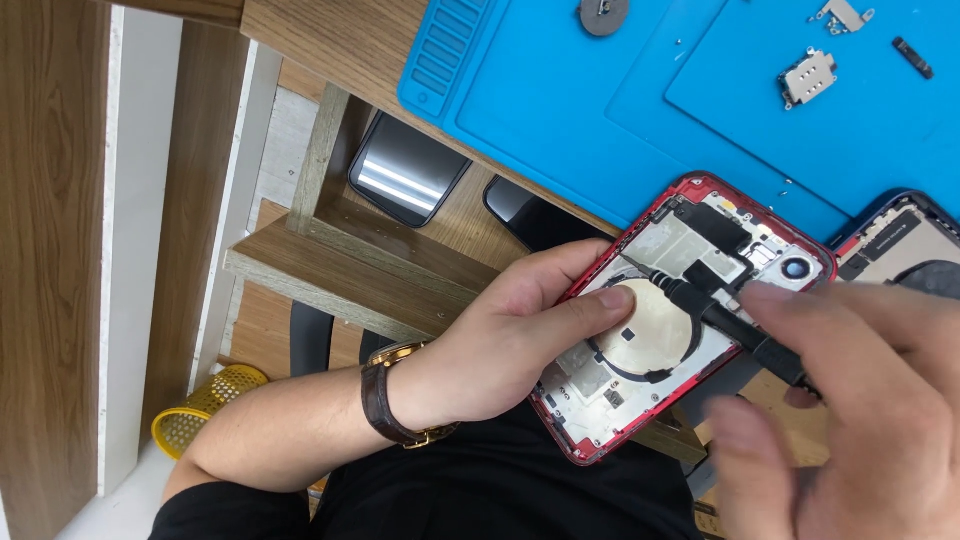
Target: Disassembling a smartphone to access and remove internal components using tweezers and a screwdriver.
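My left hand grips an opened red phone housing from its left side, thumb resting on the round pale coil inside it. The housing is tilted, held off the desk edge over my lap. My right hand, blurred at the lower right, holds a black screwdriver whose tip points at the upper middle of the housing, near a black plate. A brown watch strap is on my left wrist.
A blue work mat on the wooden desk carries a round grey part, small metal brackets and tiny screws. Another opened phone lies at the right. Two dark phones rest on a lower shelf. A yellow mesh basket stands on the floor.
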